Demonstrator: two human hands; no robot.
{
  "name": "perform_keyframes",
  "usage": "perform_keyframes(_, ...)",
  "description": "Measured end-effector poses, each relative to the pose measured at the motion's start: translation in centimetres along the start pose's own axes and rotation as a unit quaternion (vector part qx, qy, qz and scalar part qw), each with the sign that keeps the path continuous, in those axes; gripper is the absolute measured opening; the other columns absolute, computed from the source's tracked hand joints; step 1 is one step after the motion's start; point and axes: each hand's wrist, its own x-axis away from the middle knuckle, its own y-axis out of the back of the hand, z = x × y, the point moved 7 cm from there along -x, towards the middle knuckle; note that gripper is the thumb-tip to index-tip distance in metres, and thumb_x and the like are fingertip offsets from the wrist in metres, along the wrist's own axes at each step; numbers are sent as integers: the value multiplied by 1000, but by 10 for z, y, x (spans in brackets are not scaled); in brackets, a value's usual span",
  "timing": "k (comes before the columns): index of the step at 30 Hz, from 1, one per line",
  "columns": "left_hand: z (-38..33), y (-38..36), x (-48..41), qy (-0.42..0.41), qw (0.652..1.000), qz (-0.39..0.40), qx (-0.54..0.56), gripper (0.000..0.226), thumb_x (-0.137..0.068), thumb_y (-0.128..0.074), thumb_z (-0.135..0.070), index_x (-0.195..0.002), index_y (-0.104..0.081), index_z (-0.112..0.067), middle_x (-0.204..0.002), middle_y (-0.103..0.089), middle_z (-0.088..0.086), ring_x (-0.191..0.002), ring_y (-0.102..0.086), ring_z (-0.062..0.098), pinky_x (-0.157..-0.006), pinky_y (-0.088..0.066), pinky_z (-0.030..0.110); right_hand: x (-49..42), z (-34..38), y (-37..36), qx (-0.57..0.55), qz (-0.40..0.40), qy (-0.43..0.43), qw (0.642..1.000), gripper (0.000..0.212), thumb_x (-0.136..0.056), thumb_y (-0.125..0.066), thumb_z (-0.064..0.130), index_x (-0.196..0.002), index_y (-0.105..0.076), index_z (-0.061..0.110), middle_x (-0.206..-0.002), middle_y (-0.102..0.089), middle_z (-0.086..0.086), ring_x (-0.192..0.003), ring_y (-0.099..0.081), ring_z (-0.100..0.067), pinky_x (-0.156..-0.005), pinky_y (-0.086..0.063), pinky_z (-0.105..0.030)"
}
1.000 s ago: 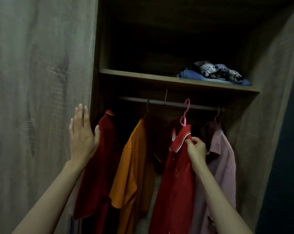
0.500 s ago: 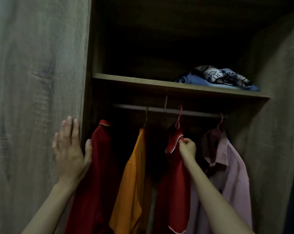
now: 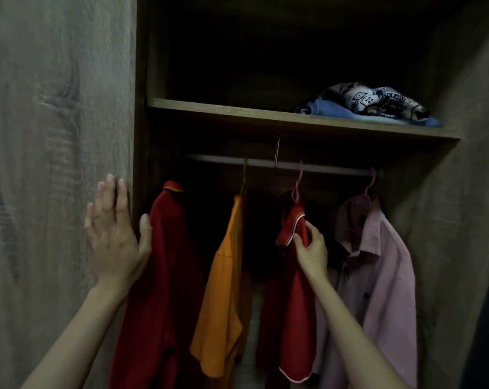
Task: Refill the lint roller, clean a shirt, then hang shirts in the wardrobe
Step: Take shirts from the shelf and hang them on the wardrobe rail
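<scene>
A red polo shirt with white trim [image 3: 292,313] hangs from a pink hanger [image 3: 298,181] on the wardrobe rail [image 3: 330,168]. My right hand [image 3: 312,249] pinches its collar. My left hand [image 3: 115,234] lies flat, fingers straight, against the wardrobe door [image 3: 55,164] at its edge. A dark red shirt [image 3: 164,276] hangs at the left, an orange shirt [image 3: 223,299] beside it, and a pink shirt [image 3: 378,276] on another pink hanger at the right.
A wooden shelf [image 3: 237,112] runs above the rail and carries folded clothes [image 3: 372,106] at its right end. The right wardrobe wall [image 3: 456,220] stands close to the pink shirt. The inside behind the shirts is dark.
The pink hanger's hook has dropped onto the rail and the red polo shirt now hangs lower and turned edge-on. My left hand slid slightly left on the door.
</scene>
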Motion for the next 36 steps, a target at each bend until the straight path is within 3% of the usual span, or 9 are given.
perform_keyframes(3, 1, 0, 0, 6, 1000, 9, 4, 66, -93, -36, -33, -151, -18, -6, -160, -16, 12, -148, -6, 19, -118, -3, 38, 34, 16, 17, -15, -52, 67, 996, 45, -87, -61, 22, -130, -53, 13, -130, -53, -10, -123, -50, -26, -105, -38, -49)
perform_keyframes(6, 0, 0, 0, 5, 1000, 11, 1, 66, -93, -35, -33, -151, -18, -6, -159, -16, 13, -148, -4, 16, -119, -4, 39, 79, 36, 34, -67, -104, 136, 983, 42, -87, -50, 35, -123, -56, 14, -128, -54, -4, -122, -50, -19, -105, -37, -37)
perform_keyframes(9, 0, 3, 1, -2, 1000, 32, 1, 65, -95, -35, -32, -151, -17, -7, -160, -15, 13, -148, -5, 18, -118, -8, 43, 121, 43, 39, -121, -105, 153, 975, 35, -88, -50, 31, -116, -58, 11, -121, -56, -4, -116, -52, -16, -101, -40, -28)
perform_keyframes(14, 3, 15, 22, -41, 995, 86, 1, 63, -96, -39, -29, -151, -19, -5, -160, -14, 13, -149, -10, 25, -115, -24, 51, 190, 27, 2, -168, -8, 120, 978, 27, -90, -48, 31, -108, -61, 16, -111, -57, 4, -107, -55, -9, -91, -44, -18)
perform_keyframes(17, 13, 22, 40, -52, 990, 134, 1, 63, -96, -38, -31, -152, -19, -8, -160, -12, 12, -149, -10, 24, -116, -25, 42, 243, 11, -37, -154, 97, 58, 982, 17, -91, -49, 34, -105, -58, 31, -107, -55, 15, -90, -59, -6, -72, -51, -23)
perform_keyframes(20, 26, 27, 54, -77, 981, 176, -5, 63, -96, -39, -34, -151, -22, -6, -159, -14, 15, -148, -11, 26, -114, -22, 34, 294, 0, -82, -126, 213, 21, 969, 15, -91, -49, 32, -102, -57, 31, -98, -56, 14, -77, -59, -7, -65, -53, -28)
perform_keyframes(25, 44, 30, 58, -123, 968, 217, -22, 65, -96, -45, -34, -151, -21, -11, -159, -14, 13, -147, -14, 27, -110, -33, 53, 351, -9, -151, -11, 376, -42, 926, 21, -93, -54, 32, -112, -55, 24, -107, -56, 9, -80, -58, -1, -70, -46, -13)
perform_keyframes(29, 52, 29, 58, -130, 964, 230, -19, 64, -96, -45, -35, -152, -21, -15, -160, -13, 9, -148, -12, 24, -113, -27, 53, 379, 2, -193, 19, 402, -85, 911, 36, -90, -58, 36, -121, -51, 19, -118, -56, 1, -99, -60, -12, -79, -45, -21)
perform_keyframes(36, 54, 27, 60, -125, 968, 217, 12, 63, -96, -48, -32, -152, -22, -19, -160, -14, 6, -148, -8, 19, -116, -17, 52, 387, 6, -216, 123, 314, -104, 936, 50, -88, -54, 49, -125, -49, 15, -118, -59, -2, -104, -61, -19, -83, -53, -33)
